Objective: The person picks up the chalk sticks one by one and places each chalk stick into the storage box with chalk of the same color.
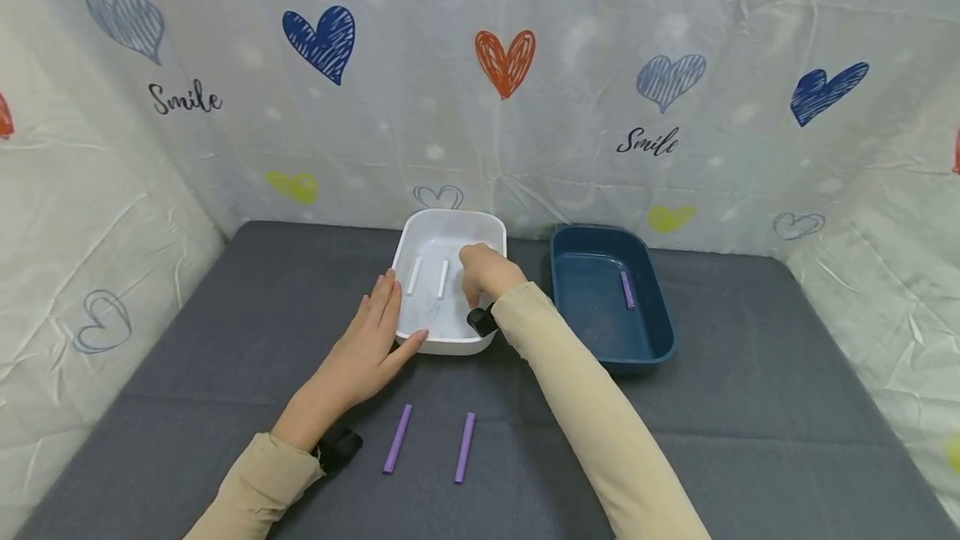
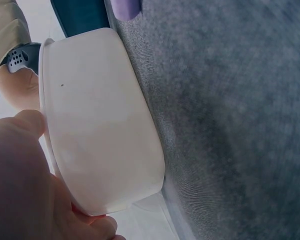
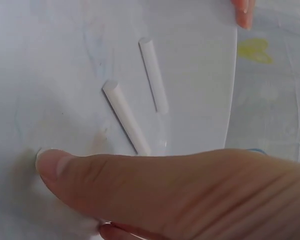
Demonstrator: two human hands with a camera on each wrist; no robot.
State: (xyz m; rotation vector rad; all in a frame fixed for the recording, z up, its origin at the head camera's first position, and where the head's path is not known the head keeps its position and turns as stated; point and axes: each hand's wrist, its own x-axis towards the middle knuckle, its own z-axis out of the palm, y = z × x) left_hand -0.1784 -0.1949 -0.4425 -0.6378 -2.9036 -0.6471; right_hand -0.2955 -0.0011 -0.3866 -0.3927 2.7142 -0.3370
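Observation:
My left hand (image 1: 363,348) rests against the near-left corner of a white tray (image 1: 452,347). Its fingers lie straight along the left side, the thumb at the front rim. In the left wrist view, the thumb (image 2: 32,122) touches the rim. My right hand (image 1: 487,272) reaches into the tray's right part, fingers pointing down; I cannot tell whether it holds anything. Two white chalk sticks (image 1: 415,276) (image 1: 443,279) lie side by side on the tray's floor. In the right wrist view, the right thumb (image 3: 135,182) overlaps the end of the nearer chalk (image 3: 126,117).
A dark blue tray (image 1: 600,354) stands right of the white one, a purple chalk stick (image 1: 627,290) inside it. Two more purple chalk sticks (image 1: 397,440) (image 1: 465,448) lie on the grey cloth (image 1: 750,407) in front. A heart-printed curtain (image 1: 420,107) hangs behind the table.

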